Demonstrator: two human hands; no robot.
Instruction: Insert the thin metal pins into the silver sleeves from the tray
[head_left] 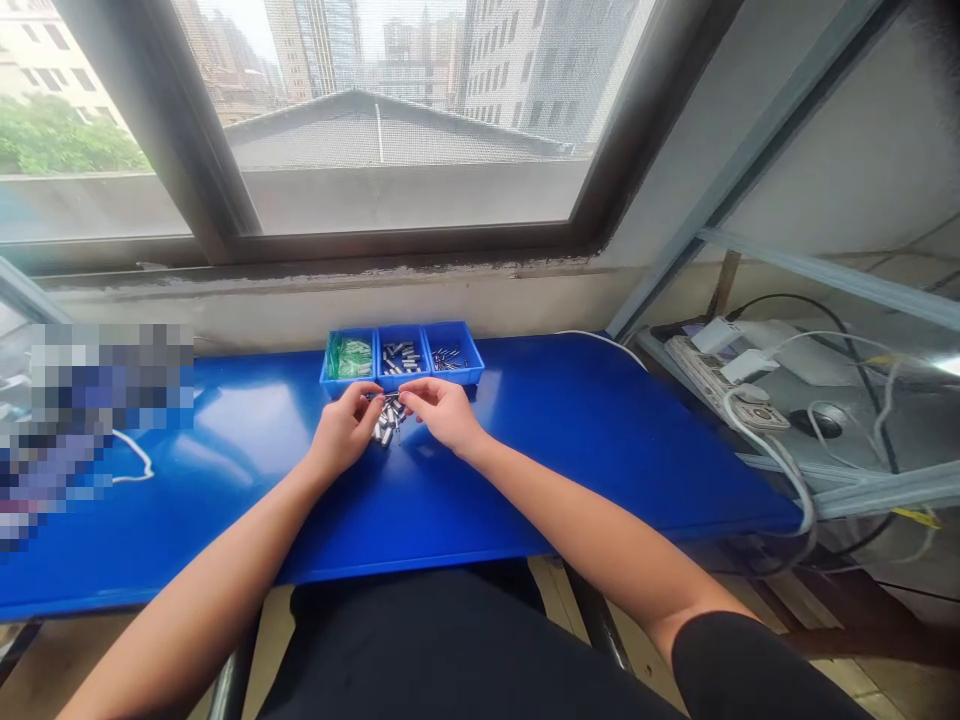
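left hand (346, 428) and right hand (444, 412), fingertips pinched on a small piece (391, 395); loose metal parts (387, 433) beneath them, blue bins (459, 378) just beyond.

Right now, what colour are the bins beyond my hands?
The bins are blue, best seen in head view.

Small silvery metal cylinders (386, 436), loosely heaped on blue tabletop (600, 440), slender piece (391, 396) held above — details unclear

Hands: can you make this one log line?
left hand, right hand: close together, hold unclear | metal parts: loose on blue table | blue bins: beyond
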